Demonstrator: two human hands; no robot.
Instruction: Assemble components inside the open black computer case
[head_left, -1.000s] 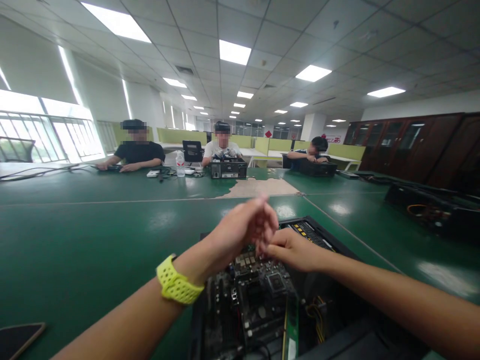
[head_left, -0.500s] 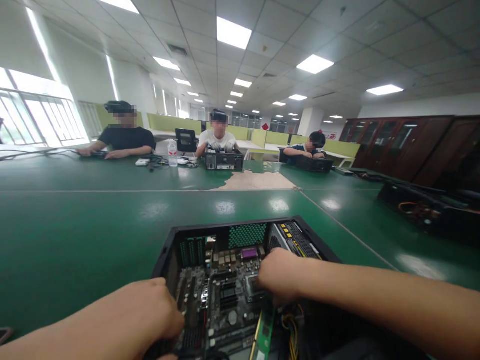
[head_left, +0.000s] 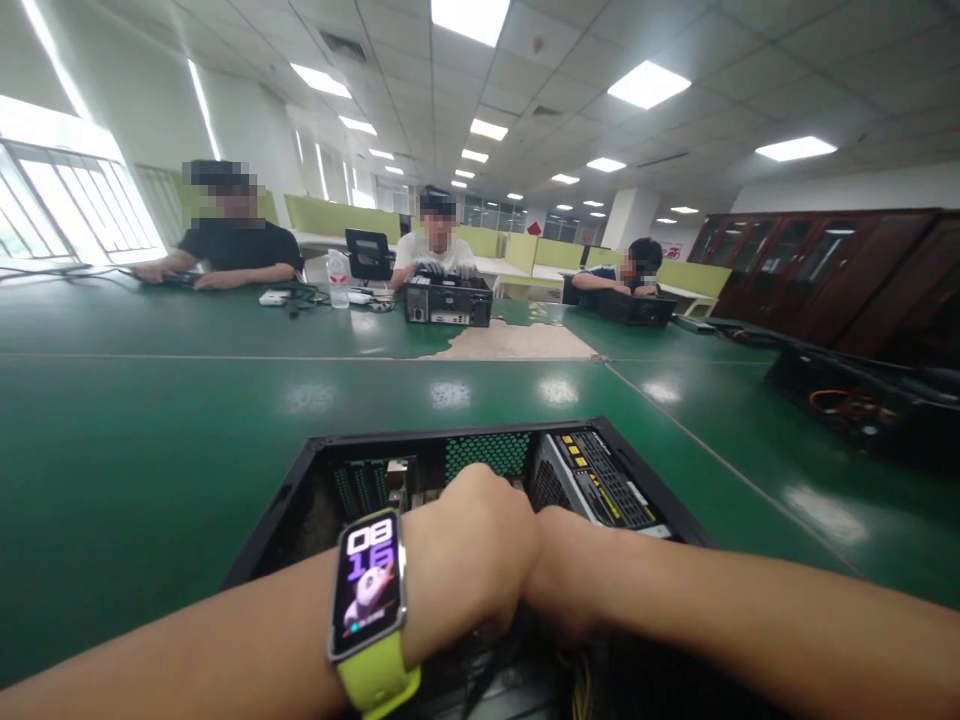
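An open black computer case (head_left: pixel 274 520) lies on the table in front of me. My left hand (head_left: pixel 487 545) reaches across into its middle, knuckles up and fingers curled down out of sight. My right hand (head_left: pixel 566 570) is curled right beside it, the two touching. Whatever their fingertips hold is hidden beneath them. The motherboard is mostly covered by my hands and arms. A power supply (head_left: pixel 600 485) with a yellow-marked label sits in the far right corner of the case. Coloured wires (head_left: pixel 582 685) run below my right hand.
Across the green table (head_left: pixel 135 420), one person (head_left: pixel 439 250) works at another computer case (head_left: pixel 448 302), and two more people sit to either side. A plastic bottle (head_left: pixel 338 280) and cables stand at the back. Another open case (head_left: pixel 862 400) lies at right.
My left hand has moved from the case's left side to the middle, against my right hand. The green memory stick seen below my right hand is now hidden. My view has tilted slightly down.
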